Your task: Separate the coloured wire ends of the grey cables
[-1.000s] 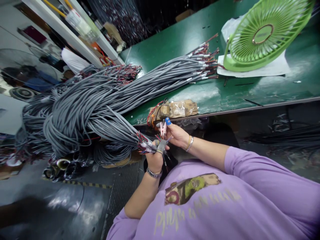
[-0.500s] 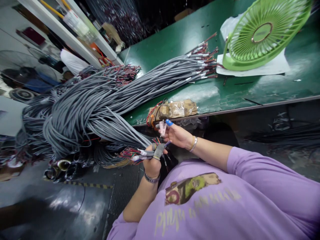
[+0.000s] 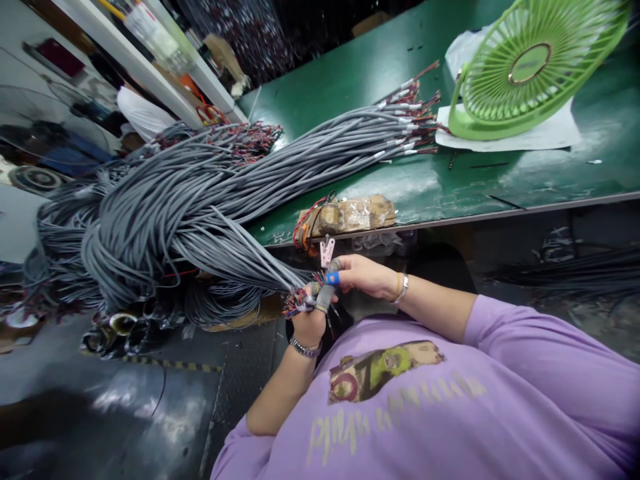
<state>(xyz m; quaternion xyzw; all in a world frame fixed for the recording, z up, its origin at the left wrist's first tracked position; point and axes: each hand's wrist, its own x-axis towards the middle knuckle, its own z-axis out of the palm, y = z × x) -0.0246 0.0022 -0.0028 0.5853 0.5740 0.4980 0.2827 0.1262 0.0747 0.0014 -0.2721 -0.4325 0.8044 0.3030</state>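
My left hand [image 3: 310, 321], with grey wrapping on its fingers, is closed around the stripped ends of several grey cables [image 3: 270, 263]. Thin coloured wires [image 3: 296, 303] fan out from that grip. My right hand [image 3: 357, 277] meets it from the right, its fingers pinched together at the wire ends; blue tape covers one fingertip. Exactly which wires the right fingers hold is hidden. Just above the two hands, a pale pink clothespin [image 3: 327, 253] stands at the bench edge, below a taped wooden block [image 3: 357, 215] with red and black wires.
A large bundle of grey cables [image 3: 140, 220] drapes across the green bench [image 3: 310, 87] and hangs off its left end. Stripped cable ends point toward a green fan [image 3: 530, 63] standing on white paper [image 3: 555, 133]. Black rolls [image 3: 130, 333] lie below, at the left.
My right hand has moved from the clothespin down and left to the wires at my left hand, its fingers now closed. The cable ends have drawn in closer to the left hand.
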